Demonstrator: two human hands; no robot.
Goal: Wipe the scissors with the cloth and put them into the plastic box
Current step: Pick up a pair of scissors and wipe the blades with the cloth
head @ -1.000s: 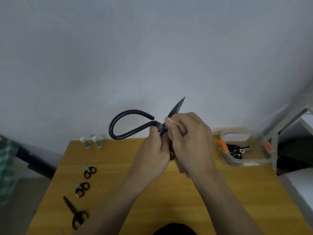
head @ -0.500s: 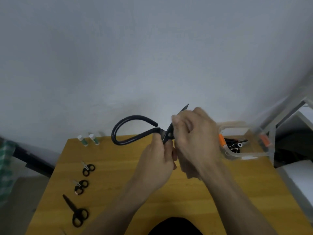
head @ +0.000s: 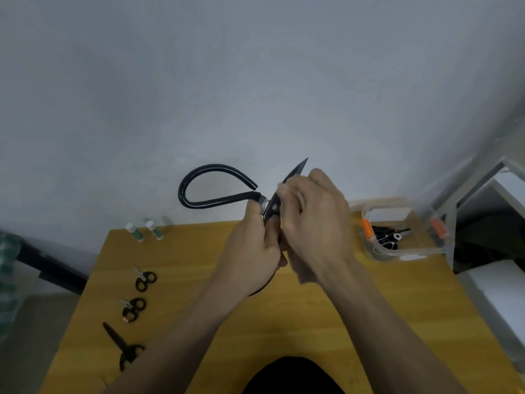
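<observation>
I hold large black scissors (head: pixel 216 182) with big looped handles up in front of the wall, above the wooden table (head: pixel 312 308). My left hand (head: pixel 252 248) grips them near the pivot. My right hand (head: pixel 312 220) is curled round the blade, fingers pinched on it; only the blade tip shows above. A pale bit at my right fingertips may be the cloth, but I cannot tell. The clear plastic box (head: pixel 403 251) with orange clips stands at the table's right rear, with dark scissors inside.
Three black scissors lie along the table's left side: a small pair (head: pixel 145 278), another small pair (head: pixel 133 308), a longer pair (head: pixel 125 348). Two small white-capped green bottles (head: pixel 143 230) stand at the rear left. White shelving (head: pixel 497 223) is to the right.
My right hand has slid back down the blade since half a second ago, showing more of the tip. The scissors stay gripped in my left hand.
</observation>
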